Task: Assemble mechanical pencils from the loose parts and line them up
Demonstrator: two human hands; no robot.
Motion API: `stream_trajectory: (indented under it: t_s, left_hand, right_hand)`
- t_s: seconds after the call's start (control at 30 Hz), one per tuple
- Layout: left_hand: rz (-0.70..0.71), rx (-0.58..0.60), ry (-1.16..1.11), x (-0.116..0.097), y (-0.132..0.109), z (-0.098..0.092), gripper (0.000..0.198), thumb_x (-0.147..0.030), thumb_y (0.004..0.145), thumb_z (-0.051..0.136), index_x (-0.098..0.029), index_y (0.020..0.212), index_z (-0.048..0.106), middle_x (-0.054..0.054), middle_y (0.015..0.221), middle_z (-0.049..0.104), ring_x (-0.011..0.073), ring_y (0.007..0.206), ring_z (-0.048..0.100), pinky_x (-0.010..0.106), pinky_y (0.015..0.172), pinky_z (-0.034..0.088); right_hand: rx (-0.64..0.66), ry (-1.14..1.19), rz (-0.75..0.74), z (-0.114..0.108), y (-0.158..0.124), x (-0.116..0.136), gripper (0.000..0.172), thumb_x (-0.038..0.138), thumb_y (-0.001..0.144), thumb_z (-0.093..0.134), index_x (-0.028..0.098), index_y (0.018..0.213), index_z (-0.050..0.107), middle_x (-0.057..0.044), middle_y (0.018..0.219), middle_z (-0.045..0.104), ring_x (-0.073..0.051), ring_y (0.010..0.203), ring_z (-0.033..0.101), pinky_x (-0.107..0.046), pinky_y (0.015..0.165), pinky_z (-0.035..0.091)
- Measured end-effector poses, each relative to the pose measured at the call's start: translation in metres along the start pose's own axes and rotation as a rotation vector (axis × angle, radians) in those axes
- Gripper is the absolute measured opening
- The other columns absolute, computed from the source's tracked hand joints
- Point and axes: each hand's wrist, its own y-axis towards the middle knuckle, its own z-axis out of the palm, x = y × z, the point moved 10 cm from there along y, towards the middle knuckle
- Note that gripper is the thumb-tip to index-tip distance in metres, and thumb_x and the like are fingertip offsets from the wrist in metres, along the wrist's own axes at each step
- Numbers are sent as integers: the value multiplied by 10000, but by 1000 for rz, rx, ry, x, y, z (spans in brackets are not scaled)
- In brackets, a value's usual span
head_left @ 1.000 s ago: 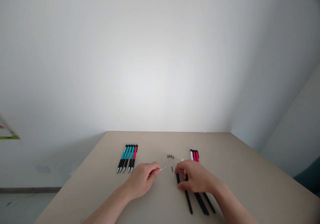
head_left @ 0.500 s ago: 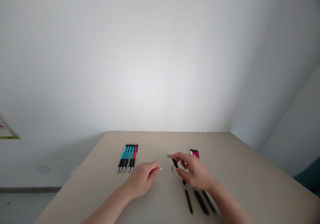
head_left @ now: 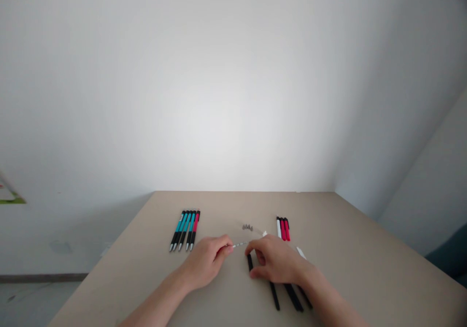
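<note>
My left hand (head_left: pixel 209 261) is closed, its thumb and forefinger pinching a thin, pale pen refill (head_left: pixel 240 244) that points right. My right hand (head_left: pixel 275 259) is low over the table, with thumb and fingers at the two ends of a short black pen grip (head_left: pixel 250 263). Just beyond the hands lie several small springs (head_left: pixel 247 227). Under and in front of my right hand are several black tubes (head_left: pixel 293 298), partly covered by the hand and forearm.
A row of assembled pens (head_left: pixel 185 229), turquoise and one red, lies at the left. Red and white pen barrels (head_left: pixel 283 228) lie behind my right hand. A small white piece (head_left: pixel 301 252) shows beside that wrist. The wooden table (head_left: pixel 233 205) meets a white wall.
My right hand has moved down and slightly left with the black grip, away from the springs. My left hand stays almost still with the refill.
</note>
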Motion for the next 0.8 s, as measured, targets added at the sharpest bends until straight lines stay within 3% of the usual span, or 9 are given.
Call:
stream_trajectory:
  t_s: [0.47, 0.6, 0.7, 0.8]
  left_hand:
    - [5, -6, -7, 3, -1, 2, 263, -302, 959, 377, -187, 782, 535, -48, 603, 466, 109, 569, 435, 193, 553, 291]
    - [11, -11, -6, 2, -1, 1, 264, -303, 961, 378, -190, 778, 531, -52, 597, 457, 108, 573, 442, 194, 557, 292]
    - [21, -16, -4, 0, 0, 0, 260, -299, 961, 381, -192, 776, 529, -54, 597, 455, 107, 577, 446, 196, 565, 293]
    - [19, -13, -1, 0, 0, 0, 249, -293, 958, 388, -193, 779, 530, -53, 605, 461, 107, 577, 446, 197, 562, 293]
  right_hand:
    - [-47, 22, 56, -20, -9, -27, 397, 243, 568, 730, 236, 963, 691, 49, 613, 558, -108, 543, 468, -208, 499, 256]
    - [96, 178, -12, -8, -13, -18, 260, 107, 596, 597, 190, 820, 700, 72, 527, 461, -74, 470, 413, -178, 434, 247]
    - [231, 218, -57, 2, -18, -10, 312, 40, 573, 493, 179, 747, 712, 76, 479, 407, -64, 430, 374, -164, 398, 232]
    - [270, 187, -45, 3, -21, -8, 335, 44, 564, 513, 190, 769, 733, 81, 458, 401, -63, 416, 371, -162, 391, 235]
